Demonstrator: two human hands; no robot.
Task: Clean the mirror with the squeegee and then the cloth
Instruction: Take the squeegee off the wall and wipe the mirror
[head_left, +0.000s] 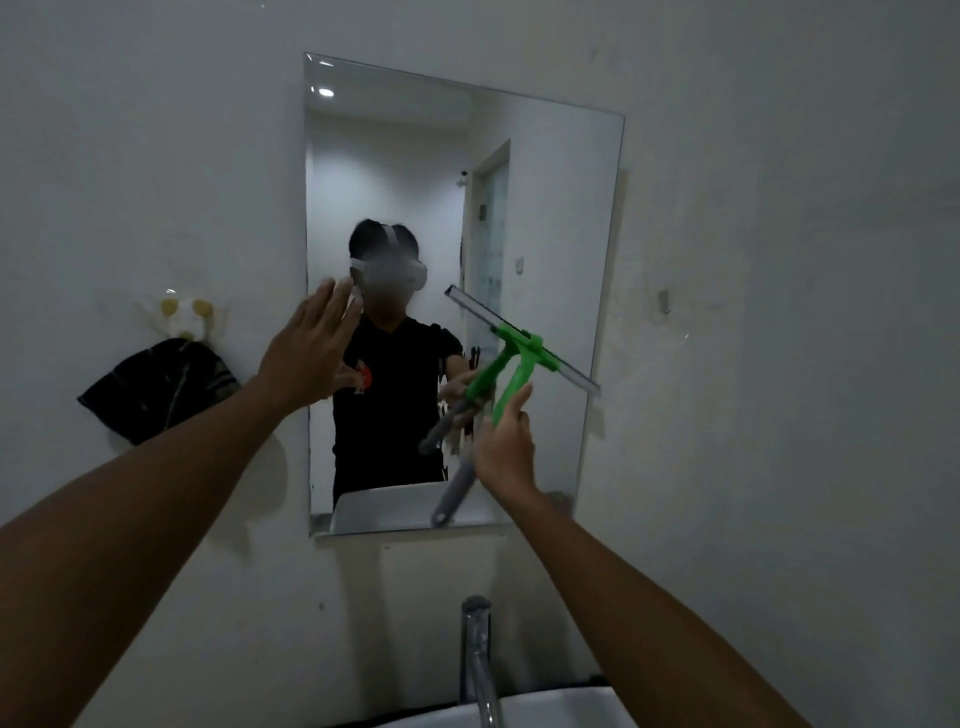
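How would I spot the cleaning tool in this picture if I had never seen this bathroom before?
Find the rectangular mirror on the white wall above the tap. At its lower right, the right hand holds the squeegee against the glass. It is the only bright green thing here, with a long blade set across a forked handle.

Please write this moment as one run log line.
squeegee in right hand | blade on mirror | left hand open | cloth unused

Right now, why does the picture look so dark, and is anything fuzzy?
Head view: the room is dim and grey, with one ceiling light glinting in the mirror; the squeegee handle in the right hand is motion-blurred; the left hand looks sharper; the wide lens bends the wall edges.
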